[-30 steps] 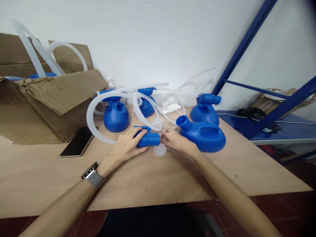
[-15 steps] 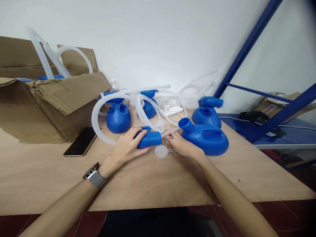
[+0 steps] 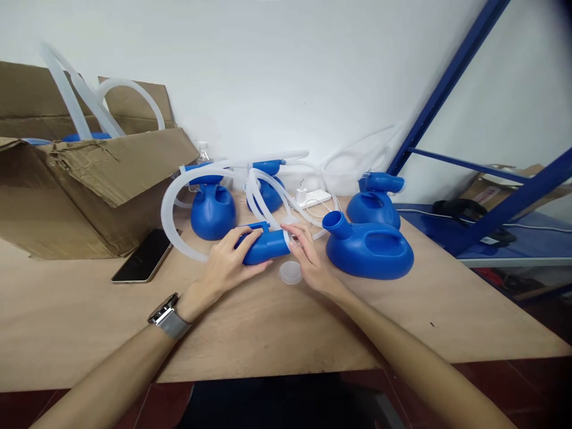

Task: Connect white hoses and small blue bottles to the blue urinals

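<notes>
Nearest, a watch with a dark face and silver band (image 3: 170, 316) circled the left wrist above the wooden table (image 3: 268, 339). The left hand (image 3: 230, 259) gripped a blue tubular piece (image 3: 267, 247), its fingers over the top and its thumb underneath. That piece was smooth plastic, lying sideways between the two hands, with a slim blue bar along its far side and a whitish rim at its right end. The right hand (image 3: 311, 259) had its fingertips against that rim; whether they pinched it, I could not tell. Just below the rim, a clear round cap (image 3: 291, 272) lay on the wood.

To the right sat a blue jug (image 3: 370, 253) with a looped handle, its neck tilted up and uncapped; its inside was too dark to read. A dark-screened phone (image 3: 145, 257) lay at left, beside an open cardboard box (image 3: 98, 202) holding pale hoses (image 3: 71, 98) and blue plastic. Farther back, more blue jugs (image 3: 213, 214) stood among a looping translucent hose (image 3: 168, 217), near a white charger (image 3: 301, 195) and a clear bottle (image 3: 203, 152). On the blue shelf (image 3: 415, 223), a black item (image 3: 465, 214) bore a pale patch, too small to read.
</notes>
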The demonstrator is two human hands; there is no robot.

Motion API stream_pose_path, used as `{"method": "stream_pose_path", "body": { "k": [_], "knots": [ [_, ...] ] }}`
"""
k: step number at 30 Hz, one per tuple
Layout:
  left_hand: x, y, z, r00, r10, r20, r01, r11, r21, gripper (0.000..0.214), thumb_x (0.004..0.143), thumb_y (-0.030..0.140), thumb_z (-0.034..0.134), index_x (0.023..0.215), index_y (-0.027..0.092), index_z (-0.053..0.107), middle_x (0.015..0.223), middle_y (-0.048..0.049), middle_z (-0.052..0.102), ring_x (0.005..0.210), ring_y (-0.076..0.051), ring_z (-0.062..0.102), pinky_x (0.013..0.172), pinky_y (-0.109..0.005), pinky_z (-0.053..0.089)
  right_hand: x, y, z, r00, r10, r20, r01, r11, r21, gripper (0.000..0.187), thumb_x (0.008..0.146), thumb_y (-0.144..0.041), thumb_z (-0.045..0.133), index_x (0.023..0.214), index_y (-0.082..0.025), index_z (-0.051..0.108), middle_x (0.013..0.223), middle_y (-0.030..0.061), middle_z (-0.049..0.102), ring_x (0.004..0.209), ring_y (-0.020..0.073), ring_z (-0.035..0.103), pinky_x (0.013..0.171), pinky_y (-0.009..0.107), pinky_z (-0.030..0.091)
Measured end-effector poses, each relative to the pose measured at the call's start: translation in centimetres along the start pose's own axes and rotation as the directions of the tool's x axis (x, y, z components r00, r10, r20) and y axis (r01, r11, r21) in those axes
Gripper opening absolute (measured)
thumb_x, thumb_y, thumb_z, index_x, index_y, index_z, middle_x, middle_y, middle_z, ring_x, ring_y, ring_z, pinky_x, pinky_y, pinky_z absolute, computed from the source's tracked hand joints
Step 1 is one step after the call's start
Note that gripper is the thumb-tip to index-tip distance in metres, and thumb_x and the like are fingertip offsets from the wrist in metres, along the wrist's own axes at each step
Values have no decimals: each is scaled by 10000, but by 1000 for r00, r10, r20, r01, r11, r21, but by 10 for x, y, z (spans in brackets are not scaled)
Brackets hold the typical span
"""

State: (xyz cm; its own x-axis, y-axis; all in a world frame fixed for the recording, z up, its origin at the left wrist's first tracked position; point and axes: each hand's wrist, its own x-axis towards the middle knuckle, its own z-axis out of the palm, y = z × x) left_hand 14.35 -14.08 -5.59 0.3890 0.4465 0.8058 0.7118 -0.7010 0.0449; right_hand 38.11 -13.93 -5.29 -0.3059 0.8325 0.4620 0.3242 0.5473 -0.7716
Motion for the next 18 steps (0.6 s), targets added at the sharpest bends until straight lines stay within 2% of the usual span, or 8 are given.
{"method": "stream_pose_path", "body": {
  "k": [3, 7, 10, 14, 18],
  "knots": [
    [0, 2, 0, 1000, -8, -18, 8, 999, -31, 580, 918, 470, 760, 1403, 231, 549, 1251, -136, 666, 1080, -296, 730, 916, -439, 641, -3, 8, 4, 999, 29, -24, -28, 999, 37, 441, 1095, -503, 342, 1429, -282, 528, 1454, 93, 535, 1384, 241, 501, 1220, 435, 383],
    [0, 5, -1, 1000, -10, -11, 9, 996, -86, 600, 911, 445, 776, 1420, 231, 541, 1261, -140, 653, 1100, -300, 726, 933, -441, 643, -4, 22, 10, 992, 121, 17, -123, 978, 167, 418, 1082, -493, 310, 1408, -284, 468, 1461, 93, 551, 1347, 237, 540, 1139, 393, 465],
    [-1, 7, 0, 1000, 7, 6, -6, 995, -95, 603, 914, 425, 774, 1429, 224, 531, 1279, -151, 649, 1117, -306, 723, 941, -443, 643, -6, 29, 17, 985, 170, 7, -166, 954, 248, 399, 1066, -474, 281, 1371, -275, 444, 1463, 108, 550, 1326, 241, 569, 1100, 385, 500],
    [-4, 8, 3, 1000, 9, 25, -6, 995, -97, 617, 921, 426, 763, 1454, 230, 521, 1313, -168, 652, 1147, -326, 721, 953, -465, 641, -9, 21, 24, 975, 220, 3, -210, 925, 317, 452, 1066, -460, 248, 1443, -267, 408, 1502, 116, 526, 1337, 238, 572, 1125, 383, 491],
    [-7, 8, 6, 998, 28, 56, -22, 995, -100, 616, 929, 425, 753, 1465, 231, 518, 1362, -186, 661, 1195, -347, 713, 987, -499, 629, -13, 12, 25, 979, 197, 45, -196, 877, 439, 482, 1086, -494, 229, 1461, -266, 429, 1521, 118, 522, 1415, 243, 522, 1174, 411, 462]
  ]
}}
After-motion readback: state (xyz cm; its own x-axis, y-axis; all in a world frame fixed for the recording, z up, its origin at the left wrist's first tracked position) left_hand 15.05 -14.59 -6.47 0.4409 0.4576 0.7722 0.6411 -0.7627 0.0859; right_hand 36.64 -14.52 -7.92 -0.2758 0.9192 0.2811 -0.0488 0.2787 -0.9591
